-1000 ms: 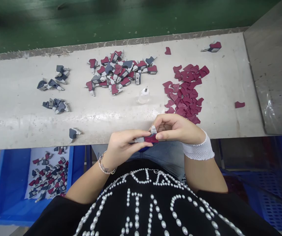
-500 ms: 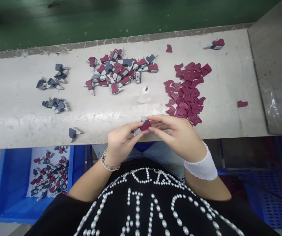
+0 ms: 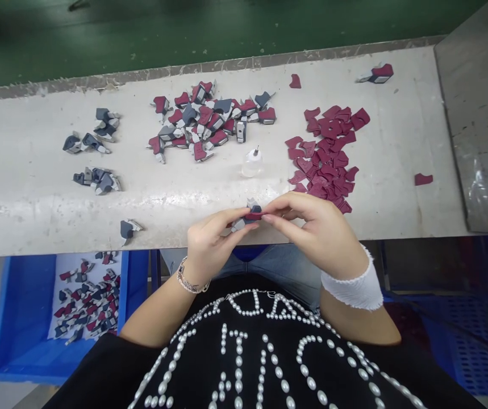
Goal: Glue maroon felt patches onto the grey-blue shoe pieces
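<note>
Near the table's front edge, my left hand (image 3: 209,241) grips a small grey and dark blue part (image 3: 239,224) between thumb and fingers. My right hand (image 3: 312,227) pinches a flat maroon piece (image 3: 254,216), which lies at an angle against that part. Just beyond my hands stands a small clear bottle (image 3: 252,165) with a thin metal tip. Behind my right hand is a pile of maroon pieces (image 3: 331,165). A heap of grey, blue and maroon parts (image 3: 205,122) lies farther back, left of the bottle.
Small groups of grey-blue parts (image 3: 99,180) lie on the left of the table (image 3: 162,199), one single part (image 3: 128,229) near its edge. Below left is a blue bin (image 3: 22,318) holding similar parts. A metal panel (image 3: 478,125) bounds the right end.
The maroon piece has tilted up from the part, so its thin edge shows and dark blue is visible behind it. My right hand has moved slightly right.
</note>
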`<state>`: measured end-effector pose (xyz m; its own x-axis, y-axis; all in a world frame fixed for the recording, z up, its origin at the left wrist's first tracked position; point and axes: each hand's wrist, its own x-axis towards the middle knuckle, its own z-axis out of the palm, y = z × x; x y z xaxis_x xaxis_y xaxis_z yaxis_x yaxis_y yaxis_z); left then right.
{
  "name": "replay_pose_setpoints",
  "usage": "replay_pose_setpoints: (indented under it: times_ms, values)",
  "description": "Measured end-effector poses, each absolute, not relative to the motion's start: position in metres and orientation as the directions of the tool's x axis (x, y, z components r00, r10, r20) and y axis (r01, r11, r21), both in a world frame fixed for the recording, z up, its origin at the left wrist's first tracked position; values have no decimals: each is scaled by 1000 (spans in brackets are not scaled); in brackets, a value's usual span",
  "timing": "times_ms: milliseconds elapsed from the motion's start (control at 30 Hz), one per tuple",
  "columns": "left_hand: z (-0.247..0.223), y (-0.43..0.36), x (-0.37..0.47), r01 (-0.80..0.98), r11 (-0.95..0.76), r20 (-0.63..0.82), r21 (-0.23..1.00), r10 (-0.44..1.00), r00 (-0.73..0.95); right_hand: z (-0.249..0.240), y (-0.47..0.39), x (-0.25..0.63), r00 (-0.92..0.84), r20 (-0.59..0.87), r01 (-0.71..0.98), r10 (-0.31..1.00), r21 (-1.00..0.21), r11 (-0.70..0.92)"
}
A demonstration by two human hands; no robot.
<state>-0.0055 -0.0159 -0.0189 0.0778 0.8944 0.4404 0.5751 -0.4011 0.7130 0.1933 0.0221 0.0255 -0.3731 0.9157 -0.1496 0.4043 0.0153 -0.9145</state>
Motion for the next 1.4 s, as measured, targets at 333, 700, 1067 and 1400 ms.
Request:
replay_pose_setpoints:
  times_ms: [333,700,1067,1400]
  values:
    - [-23,-11,-5,180,-59,60,982,998,0,30,30,212,-437,-216,212,873,-968,-134]
    - [-27,-14,-4,396,-215,237,893,972,-5,13,34,199,-472,-289,133,833,-957,-257]
    - [-37,-10,5,205,69,-37,976,987,-159,14,39,207,-465,-305,203,831,-950,-236]
    - [-39,-11,12,86,107,-93,991,983,-158,10,34,192,-392,-249,315,885,-941,-125]
